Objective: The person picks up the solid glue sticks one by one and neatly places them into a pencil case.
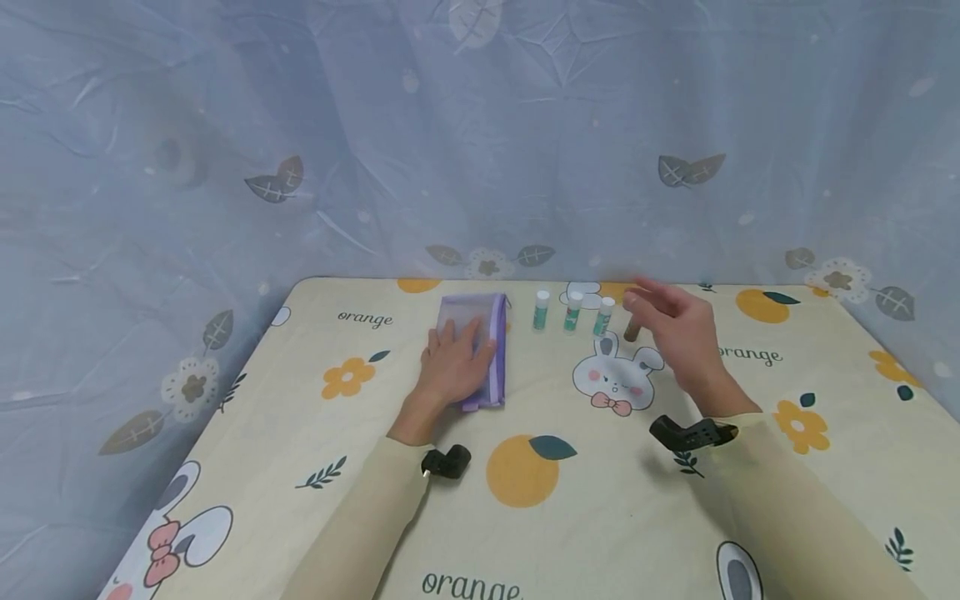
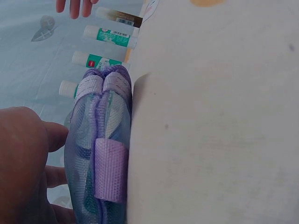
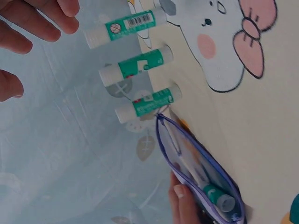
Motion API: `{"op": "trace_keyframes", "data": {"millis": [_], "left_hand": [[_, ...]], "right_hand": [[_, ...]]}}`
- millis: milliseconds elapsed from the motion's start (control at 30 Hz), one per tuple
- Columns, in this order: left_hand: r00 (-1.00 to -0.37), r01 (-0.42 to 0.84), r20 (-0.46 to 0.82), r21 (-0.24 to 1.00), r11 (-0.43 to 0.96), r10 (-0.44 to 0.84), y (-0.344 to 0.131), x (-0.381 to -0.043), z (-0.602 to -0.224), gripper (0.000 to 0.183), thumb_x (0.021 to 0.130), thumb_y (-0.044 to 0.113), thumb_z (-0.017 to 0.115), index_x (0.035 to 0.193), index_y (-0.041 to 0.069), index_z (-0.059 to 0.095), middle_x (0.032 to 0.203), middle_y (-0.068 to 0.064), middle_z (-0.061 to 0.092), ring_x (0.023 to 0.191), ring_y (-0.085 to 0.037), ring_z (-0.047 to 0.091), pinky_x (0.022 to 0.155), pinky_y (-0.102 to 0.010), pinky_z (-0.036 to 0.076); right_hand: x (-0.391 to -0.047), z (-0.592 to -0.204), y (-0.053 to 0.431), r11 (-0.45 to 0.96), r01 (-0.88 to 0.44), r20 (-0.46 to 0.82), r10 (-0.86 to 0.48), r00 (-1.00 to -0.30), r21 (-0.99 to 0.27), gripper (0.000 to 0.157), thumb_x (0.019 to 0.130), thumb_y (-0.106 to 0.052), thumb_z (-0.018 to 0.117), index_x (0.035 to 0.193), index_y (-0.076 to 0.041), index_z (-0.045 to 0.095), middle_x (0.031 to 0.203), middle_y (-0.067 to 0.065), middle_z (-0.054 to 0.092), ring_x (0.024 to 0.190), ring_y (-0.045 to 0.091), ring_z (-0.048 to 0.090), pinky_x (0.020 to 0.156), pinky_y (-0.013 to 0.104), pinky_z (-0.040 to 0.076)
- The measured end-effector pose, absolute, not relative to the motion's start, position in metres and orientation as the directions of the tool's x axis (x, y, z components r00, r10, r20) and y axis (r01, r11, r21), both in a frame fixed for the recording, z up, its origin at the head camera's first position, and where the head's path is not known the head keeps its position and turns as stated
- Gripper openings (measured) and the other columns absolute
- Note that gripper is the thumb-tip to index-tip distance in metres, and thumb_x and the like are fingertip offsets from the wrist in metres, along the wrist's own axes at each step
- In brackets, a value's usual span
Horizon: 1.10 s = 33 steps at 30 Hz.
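Observation:
My left hand (image 1: pixel 453 367) rests with spread fingers on a purple mesh zip pouch (image 1: pixel 497 350). In the right wrist view the pouch's zip side gapes, with a green-labelled glue stick (image 3: pixel 217 198) inside. Three glue sticks with white caps stand in a row right of the pouch: a near one (image 1: pixel 541 311), a middle one (image 1: pixel 573 312) and a right one (image 1: pixel 603 317). Beyond them stands a brown tube (image 1: pixel 632 331), partly hidden by my right hand (image 1: pixel 677 329) in the head view. That hand hovers just above the tube, fingers loosely bent around nothing.
A cream tablecloth (image 1: pixel 405 517) printed with oranges, flowers and rabbits covers the table. A pale blue patterned curtain (image 1: pixel 480 142) hangs along its back edge, close behind the row of sticks.

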<state>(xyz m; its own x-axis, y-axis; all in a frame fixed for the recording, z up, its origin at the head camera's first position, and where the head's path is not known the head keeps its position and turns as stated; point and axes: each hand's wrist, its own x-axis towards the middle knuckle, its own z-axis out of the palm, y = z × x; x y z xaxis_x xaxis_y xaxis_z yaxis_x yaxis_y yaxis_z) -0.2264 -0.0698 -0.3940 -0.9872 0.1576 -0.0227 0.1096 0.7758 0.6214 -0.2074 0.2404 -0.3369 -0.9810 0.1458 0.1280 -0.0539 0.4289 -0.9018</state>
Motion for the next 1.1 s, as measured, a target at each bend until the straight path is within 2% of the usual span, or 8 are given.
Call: {"op": "trace_keyframes", "data": {"millis": [67,100,200,267,533,667,900,1100], "left_hand": [[-0.988,0.108,-0.022,0.622,0.776,0.155,-0.069,-0.227,-0.395,0.065,0.111,0.048,0.039,0.168,0.018,0.032,0.177,-0.027,0.014,0.163,-0.056,0.003,0.13,-0.07,0.011],[-0.988,0.108,-0.021,0.621,0.776,0.154,-0.069,-0.227,-0.395,0.065,0.111,0.048,0.039,0.168,0.018,0.032,0.177,-0.027,0.014,0.163,-0.056,0.004,0.13,-0.07,0.011],[-0.988,0.105,-0.025,0.622,0.776,0.154,-0.069,-0.226,-0.395,0.065,0.111,0.049,0.038,0.168,0.018,0.032,0.177,-0.026,0.014,0.163,-0.055,0.003,0.13,-0.07,0.01],[-0.987,0.104,-0.028,0.62,0.777,0.155,-0.068,-0.226,-0.395,0.065,0.111,0.049,0.038,0.169,0.019,0.031,0.177,-0.026,0.013,0.163,-0.055,0.002,0.13,-0.069,0.01],[-0.988,0.103,-0.031,0.614,0.782,0.154,-0.069,-0.226,-0.393,0.066,0.111,0.049,0.039,0.169,0.018,0.031,0.177,-0.027,0.012,0.163,-0.056,0.002,0.13,-0.069,0.01],[-0.987,0.106,-0.029,0.61,0.785,0.156,-0.069,-0.225,-0.393,0.066,0.111,0.049,0.038,0.169,0.018,0.031,0.177,-0.027,0.013,0.163,-0.056,0.002,0.13,-0.07,0.011],[-0.987,0.109,-0.029,0.607,0.787,0.159,-0.069,-0.226,-0.394,0.066,0.111,0.049,0.037,0.169,0.019,0.03,0.177,-0.026,0.013,0.163,-0.055,0.003,0.13,-0.069,0.011],[-0.987,0.106,-0.031,0.607,0.787,0.157,-0.069,-0.227,-0.395,0.066,0.111,0.049,0.038,0.169,0.019,0.031,0.177,-0.027,0.013,0.163,-0.056,0.002,0.13,-0.069,0.011]], "right_hand": [[-0.208,-0.334,0.245,0.428,-0.043,0.125,0.165,-0.978,-0.903,0.064,0.104,-0.055,0.06,0.159,-0.024,0.051,0.155,0.008,0.062,0.137,0.019,0.061,0.122,0.046,0.044],[-0.209,-0.332,0.247,0.418,-0.043,0.128,0.178,-0.976,-0.907,0.064,0.104,-0.055,0.061,0.159,-0.024,0.051,0.154,0.007,0.063,0.136,0.017,0.063,0.12,0.038,0.047],[-0.213,-0.325,0.256,0.372,-0.041,0.132,0.221,-0.966,-0.927,0.065,0.102,-0.054,0.064,0.158,-0.024,0.052,0.149,0.002,0.066,0.124,0.004,0.067,0.105,0.018,0.053],[-0.216,-0.321,0.262,0.331,-0.044,0.132,0.247,-0.96,-0.943,0.067,0.101,-0.053,0.067,0.158,-0.023,0.052,0.146,0.0,0.067,0.116,-0.003,0.066,0.099,0.013,0.053],[-0.224,-0.317,0.283,0.245,-0.02,0.092,0.287,-0.953,-0.969,0.07,0.099,-0.051,0.07,0.16,-0.023,0.05,0.159,0.007,0.056,0.109,-0.005,0.069,0.105,0.021,0.05],[-0.225,-0.319,0.285,0.267,-0.004,0.086,0.297,-0.951,-0.964,0.07,0.1,-0.052,0.068,0.16,-0.024,0.049,0.16,0.006,0.056,0.11,-0.004,0.068,0.107,0.025,0.05],[-0.228,-0.326,0.282,0.289,0.026,0.071,0.32,-0.945,-0.957,0.071,0.1,-0.053,0.067,0.162,-0.026,0.047,0.16,0.005,0.056,0.124,0.003,0.065,0.119,0.041,0.046],[-0.232,-0.332,0.28,0.269,0.033,0.061,0.332,-0.941,-0.962,0.071,0.1,-0.052,0.067,0.162,-0.027,0.046,0.164,0.004,0.053,0.142,0.015,0.058,0.122,0.043,0.044]]}}
